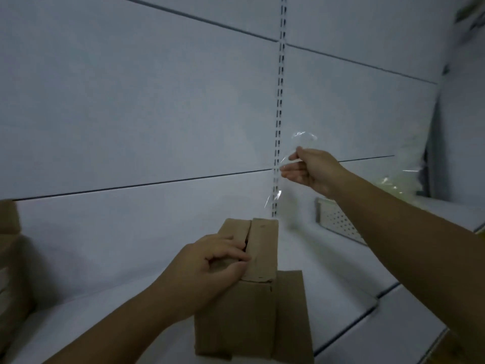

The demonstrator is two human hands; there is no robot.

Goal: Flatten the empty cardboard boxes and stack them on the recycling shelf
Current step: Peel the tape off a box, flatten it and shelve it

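Lower centre, cardboard box upright on white shelf, left hand curled over its top flaps, fingertips at the seam; right of centre, right hand pinching clear tape trailing toward the box; likely snags: tape clinging to fingers, box tipping under a slack hold.

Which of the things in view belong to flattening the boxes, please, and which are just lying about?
Part of the job: cardboard box; left hand gripping its top flap; right hand pinching the clear tape; flat cardboard beside the box; more boxes at the left edge; white shelf.

Lying about: perforated metal panel; plastic bag at the right.
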